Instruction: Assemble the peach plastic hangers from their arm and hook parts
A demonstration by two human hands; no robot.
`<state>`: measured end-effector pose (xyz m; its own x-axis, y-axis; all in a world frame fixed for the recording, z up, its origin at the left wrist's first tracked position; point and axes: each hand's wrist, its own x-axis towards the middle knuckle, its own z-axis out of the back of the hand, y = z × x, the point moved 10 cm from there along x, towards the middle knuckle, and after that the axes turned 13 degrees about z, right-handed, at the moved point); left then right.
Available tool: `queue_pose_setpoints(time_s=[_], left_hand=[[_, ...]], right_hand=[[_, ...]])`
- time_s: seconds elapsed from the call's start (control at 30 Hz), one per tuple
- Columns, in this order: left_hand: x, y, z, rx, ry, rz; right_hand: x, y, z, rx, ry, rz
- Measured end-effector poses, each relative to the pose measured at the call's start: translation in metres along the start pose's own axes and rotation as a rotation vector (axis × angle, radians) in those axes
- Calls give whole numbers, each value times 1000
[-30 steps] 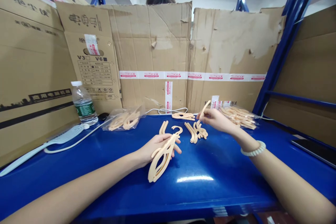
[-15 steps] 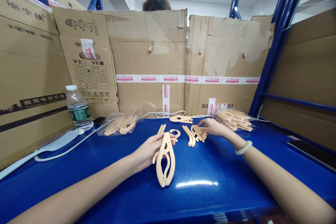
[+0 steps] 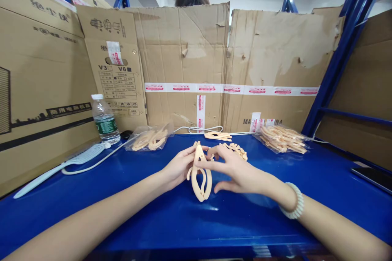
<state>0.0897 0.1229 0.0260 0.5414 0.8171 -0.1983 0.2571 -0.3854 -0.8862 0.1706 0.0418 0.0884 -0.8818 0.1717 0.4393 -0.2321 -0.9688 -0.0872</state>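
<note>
My left hand (image 3: 179, 171) is closed around a cream plastic folding hanger (image 3: 208, 183), upright with its two arms folded together and a curved piece between them. My right hand (image 3: 241, 171) reaches to the hanger from the right, its thumb and fingers spread. One fingertip is at the hanger's upper part, though contact is unclear. Beyond the right hand lies a small pile of cream curved pieces (image 3: 240, 150), partly hidden by it. Farther back rests another folded cream hanger (image 3: 218, 135).
Clear bags of cream hanger parts lie at the left (image 3: 150, 138) and right (image 3: 281, 138). A water bottle (image 3: 105, 124), a pale blue hairbrush (image 3: 82, 155) and a white cable stand left. A phone (image 3: 373, 177) lies right. Cardboard panels (image 3: 183, 57) wall the blue table (image 3: 153, 228); behind, a person's hair shows.
My right hand has left the pile of curved pieces and come left and nearer, over to the hanger. My left hand still holds the hanger. The view has shifted slightly.
</note>
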Motion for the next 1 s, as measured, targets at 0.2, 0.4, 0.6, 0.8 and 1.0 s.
queue_pose_setpoints(time_s=[0.2, 0.4, 0.6, 0.8, 1.0], left_hand=[[0, -1, 6, -59, -17, 15], [0, 3, 2, 4, -12, 5], [-6, 0, 8, 190, -121, -93], [-12, -8, 8, 236, -180, -140], [-16, -11, 8, 188, -216, -129]], right_hand=[[4, 25, -8, -184, -66, 150], [3, 16, -8, -414, -56, 133], [-4, -7, -4, -585, 9, -29], [-5, -11, -3, -602, 48, -68], [-3, -2, 5, -643, -16, -1]])
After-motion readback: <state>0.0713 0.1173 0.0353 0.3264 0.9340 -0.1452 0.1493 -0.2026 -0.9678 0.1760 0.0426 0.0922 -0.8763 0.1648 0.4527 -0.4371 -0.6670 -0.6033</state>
